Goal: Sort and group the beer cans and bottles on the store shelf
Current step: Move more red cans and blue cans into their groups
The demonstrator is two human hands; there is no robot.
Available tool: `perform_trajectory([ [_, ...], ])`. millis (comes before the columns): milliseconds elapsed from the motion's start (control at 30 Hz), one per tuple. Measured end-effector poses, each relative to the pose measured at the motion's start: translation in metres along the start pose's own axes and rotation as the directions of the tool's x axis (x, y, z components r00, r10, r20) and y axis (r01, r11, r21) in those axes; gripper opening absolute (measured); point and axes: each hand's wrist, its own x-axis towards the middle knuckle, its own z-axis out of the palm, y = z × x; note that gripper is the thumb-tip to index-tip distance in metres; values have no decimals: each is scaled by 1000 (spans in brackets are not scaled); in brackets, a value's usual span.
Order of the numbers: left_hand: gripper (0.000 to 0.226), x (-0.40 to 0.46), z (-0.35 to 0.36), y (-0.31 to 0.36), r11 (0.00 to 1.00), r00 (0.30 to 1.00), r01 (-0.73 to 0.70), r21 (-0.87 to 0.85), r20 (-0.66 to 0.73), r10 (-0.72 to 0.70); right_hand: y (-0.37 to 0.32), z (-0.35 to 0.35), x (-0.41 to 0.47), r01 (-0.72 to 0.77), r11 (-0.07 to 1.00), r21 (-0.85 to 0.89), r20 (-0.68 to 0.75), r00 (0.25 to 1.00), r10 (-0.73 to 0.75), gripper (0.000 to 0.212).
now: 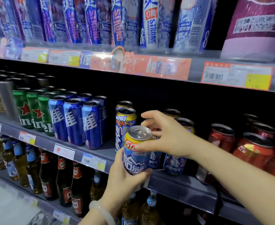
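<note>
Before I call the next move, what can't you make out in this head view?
- Can behind the right hand: label covered by the fingers.
- Price tags: print blurred.
- Held can in the left hand: lower label under the grip.
- Red cans: cut by the right edge.
- Rows behind: dark.

Left hand (pixel 122 179) grips blue-yellow can (pixel 136 153); right hand (pixel 162 135) pinches rim.
</note>
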Motion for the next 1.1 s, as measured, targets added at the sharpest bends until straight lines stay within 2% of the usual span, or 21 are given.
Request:
perform_trajectory([
  [67,57,-7,-8,-8,1000,999,26,16,-29,-26,5,-26,12,15,981,-196,-51,998,-26,67],
  [133,57,-9,-17,-14,999,998,49,16,-43,-48,12,-50,28,-9,882,-471,-67,997,-25,70],
  [200,58,-8,-26,-20,997,995,73,17,-75,-72,18,-57,40,-38,773,-633,31,997,75,83],
  [267,59,-4,-34,-25,996,990,86,28,-119,-82,22,-50,50,-28,720,-693,125,980,158,92],
  [367,62,-2,-40,-28,995,986,88,55,-147,-79,25,-39,61,-34,702,-711,166,963,215,95],
  [533,62,-6,-46,-28,994,988,85,73,-139,-75,22,-30,69,-71,785,-615,166,962,217,85],
  [767,59,-9,-51,-26,992,981,67,104,-190,-47,19,-13,80,-83,759,-646,112,973,202,96],
  [933,54,-10,-50,-25,992,973,74,98,-226,-50,20,-11,79,-104,766,-635,98,972,214,94],
  [1033,53,-11,-50,-26,993,968,83,89,-243,-60,17,-12,78,-79,754,-652,140,965,223,98],
  [1100,54,-13,-50,-28,993,966,87,83,-252,-64,9,-15,82,-89,784,-614,166,957,239,99],
])
